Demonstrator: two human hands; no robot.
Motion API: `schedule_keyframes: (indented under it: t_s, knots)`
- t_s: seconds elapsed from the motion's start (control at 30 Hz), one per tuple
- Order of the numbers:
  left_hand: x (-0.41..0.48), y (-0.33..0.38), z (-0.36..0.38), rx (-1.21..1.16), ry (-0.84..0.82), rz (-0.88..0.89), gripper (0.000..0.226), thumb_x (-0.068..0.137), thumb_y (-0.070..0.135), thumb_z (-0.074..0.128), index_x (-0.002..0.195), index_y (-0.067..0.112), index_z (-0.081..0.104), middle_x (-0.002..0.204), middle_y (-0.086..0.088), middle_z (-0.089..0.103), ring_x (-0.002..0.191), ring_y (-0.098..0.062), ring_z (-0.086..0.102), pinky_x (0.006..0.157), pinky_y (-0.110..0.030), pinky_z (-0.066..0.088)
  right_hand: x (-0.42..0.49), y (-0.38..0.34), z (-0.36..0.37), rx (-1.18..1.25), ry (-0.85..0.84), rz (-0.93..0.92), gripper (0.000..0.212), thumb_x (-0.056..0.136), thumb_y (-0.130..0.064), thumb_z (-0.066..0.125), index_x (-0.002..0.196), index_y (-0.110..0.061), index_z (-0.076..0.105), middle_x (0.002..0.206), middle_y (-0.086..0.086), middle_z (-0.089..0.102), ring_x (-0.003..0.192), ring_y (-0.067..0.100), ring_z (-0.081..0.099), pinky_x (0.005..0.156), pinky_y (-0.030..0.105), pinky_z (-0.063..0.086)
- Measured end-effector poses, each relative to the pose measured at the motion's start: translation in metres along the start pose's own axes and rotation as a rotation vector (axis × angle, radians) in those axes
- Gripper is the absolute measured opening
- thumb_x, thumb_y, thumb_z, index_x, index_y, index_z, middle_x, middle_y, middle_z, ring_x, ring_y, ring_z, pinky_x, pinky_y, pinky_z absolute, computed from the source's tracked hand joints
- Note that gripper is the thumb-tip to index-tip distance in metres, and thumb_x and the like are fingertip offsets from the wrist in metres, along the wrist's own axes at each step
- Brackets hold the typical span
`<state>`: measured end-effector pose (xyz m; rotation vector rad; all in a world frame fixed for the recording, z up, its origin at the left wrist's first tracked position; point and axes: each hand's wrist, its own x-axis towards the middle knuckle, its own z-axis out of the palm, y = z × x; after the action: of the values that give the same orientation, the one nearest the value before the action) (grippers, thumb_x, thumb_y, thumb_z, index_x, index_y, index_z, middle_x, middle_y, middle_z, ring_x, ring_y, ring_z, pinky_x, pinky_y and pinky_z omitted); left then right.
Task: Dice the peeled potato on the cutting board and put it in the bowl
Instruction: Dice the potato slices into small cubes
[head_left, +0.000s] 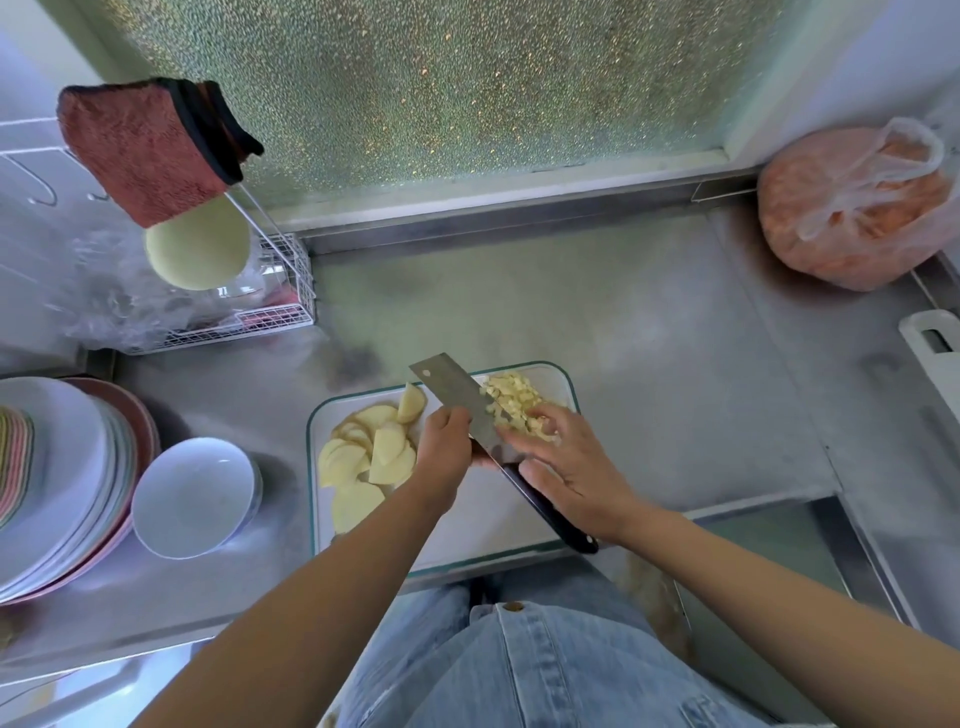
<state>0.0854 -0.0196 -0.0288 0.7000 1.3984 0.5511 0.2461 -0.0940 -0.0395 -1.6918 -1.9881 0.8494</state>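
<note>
Left of the cutting board (467, 535), the white bowl (195, 496) is sitting empty, so nothing is transferred yet. On the board's left half, potato slices (363, 457) are waiting uncut. The left hand (447, 447) is gripping the cleaver (452, 395) by its blade. The right hand (566, 467), fingers relaxed, is touching the diced potato (514, 400) at the board's far right corner.

Pale potato slices (363, 462) overlap on the white cutting board (467, 532), just left of the left hand (447, 452). Diced potato (511, 397) is heaped at the board's far corner, under the fingertips of the right hand (566, 473). The white bowl (195, 496) stands upright, well left of both
</note>
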Motion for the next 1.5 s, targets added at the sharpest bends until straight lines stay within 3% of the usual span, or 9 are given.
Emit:
schedule_keyframes:
  t_s: [0.17, 0.4, 0.57, 0.73, 0.93, 1.1, 1.23, 1.37, 1.5]
  knots:
    - [-0.002, -0.001, 0.001, -0.063, 0.04, -0.017, 0.032, 0.096, 0.008, 0.032, 0.101, -0.003, 0.062, 0.076, -0.011, 0.071, 0.062, -0.024, 0.069, 0.065, -0.039, 0.059, 0.006, 0.008, 0.012, -0.051, -0.168, 0.118, 0.05, 0.086, -0.067, 0.006, 0.134, -0.067, 0.02, 0.156, -0.016, -0.009, 0.141, 0.011, -0.006, 0.114, 0.038, 0.001]
    - [-0.007, 0.0, -0.003, -0.087, 0.066, -0.018, 0.031, 0.095, 0.006, 0.032, 0.095, 0.005, 0.063, 0.066, -0.002, 0.07, 0.055, -0.02, 0.067, 0.049, -0.029, 0.053, 0.021, 0.02, 0.01, 0.024, -0.142, 0.265, 0.047, 0.091, -0.059, 0.015, 0.137, -0.06, 0.018, 0.158, -0.015, -0.01, 0.143, 0.011, -0.008, 0.116, 0.039, -0.001]
    - [-0.005, 0.0, -0.004, -0.053, 0.068, -0.031, 0.03, 0.095, 0.008, 0.033, 0.092, -0.001, 0.061, 0.072, -0.011, 0.068, 0.058, -0.024, 0.065, 0.052, -0.031, 0.053, 0.028, -0.003, 0.012, -0.004, -0.22, 0.032, 0.047, 0.092, -0.058, 0.013, 0.139, -0.063, 0.012, 0.157, -0.016, -0.014, 0.142, 0.006, -0.015, 0.112, 0.034, -0.008]
    - [-0.005, 0.001, -0.004, -0.047, 0.053, -0.026, 0.032, 0.095, 0.01, 0.033, 0.098, -0.001, 0.064, 0.069, -0.009, 0.069, 0.058, -0.025, 0.066, 0.053, -0.033, 0.055, 0.034, 0.013, 0.01, -0.001, -0.139, 0.232, 0.052, 0.092, -0.056, 0.015, 0.142, -0.052, 0.025, 0.159, -0.01, -0.008, 0.143, 0.009, -0.009, 0.116, 0.046, 0.001]
    - [-0.006, -0.001, -0.005, 0.037, 0.063, -0.052, 0.033, 0.095, 0.015, 0.034, 0.101, 0.002, 0.063, 0.08, -0.014, 0.071, 0.064, -0.028, 0.069, 0.06, -0.036, 0.058, 0.035, 0.004, 0.014, -0.011, -0.17, 0.088, 0.046, 0.094, -0.057, 0.016, 0.14, -0.06, 0.021, 0.157, -0.015, -0.011, 0.143, 0.009, -0.01, 0.112, 0.035, -0.004]
    - [-0.006, -0.001, -0.004, 0.08, 0.075, -0.055, 0.033, 0.095, 0.02, 0.037, 0.1, 0.001, 0.064, 0.076, -0.011, 0.072, 0.067, -0.03, 0.07, 0.075, -0.047, 0.059, 0.043, 0.002, 0.012, -0.024, -0.075, 0.258, 0.053, 0.091, -0.054, 0.02, 0.142, -0.047, 0.032, 0.159, -0.005, -0.003, 0.143, 0.014, -0.004, 0.109, 0.03, 0.0]
    - [-0.006, -0.001, -0.004, 0.086, 0.07, -0.032, 0.033, 0.095, 0.019, 0.036, 0.099, 0.002, 0.064, 0.081, -0.015, 0.071, 0.068, -0.031, 0.07, 0.071, -0.047, 0.06, 0.044, -0.002, 0.016, -0.068, -0.109, 0.105, 0.051, 0.093, -0.054, 0.02, 0.142, -0.047, 0.032, 0.159, -0.004, -0.002, 0.141, 0.011, -0.003, 0.109, 0.035, 0.004]
    - [-0.006, -0.002, -0.007, 0.086, 0.11, -0.013, 0.029, 0.094, 0.016, 0.034, 0.095, -0.001, 0.058, 0.077, -0.018, 0.066, 0.059, -0.029, 0.064, 0.063, -0.041, 0.056, 0.047, 0.001, 0.012, -0.151, -0.046, 0.318, 0.064, 0.089, -0.058, 0.016, 0.146, -0.033, 0.034, 0.158, 0.001, 0.003, 0.143, 0.022, 0.002, 0.112, 0.041, 0.009]
    - [-0.004, -0.004, -0.011, 0.095, 0.188, 0.021, 0.028, 0.093, 0.015, 0.033, 0.093, -0.001, 0.056, 0.082, -0.022, 0.062, 0.066, -0.032, 0.063, 0.054, -0.032, 0.052, 0.034, -0.007, 0.01, -0.153, 0.007, 0.092, 0.068, 0.084, -0.067, 0.026, 0.145, -0.038, 0.032, 0.121, 0.003, 0.037, 0.111, 0.02, 0.035, 0.099, 0.035, 0.028]
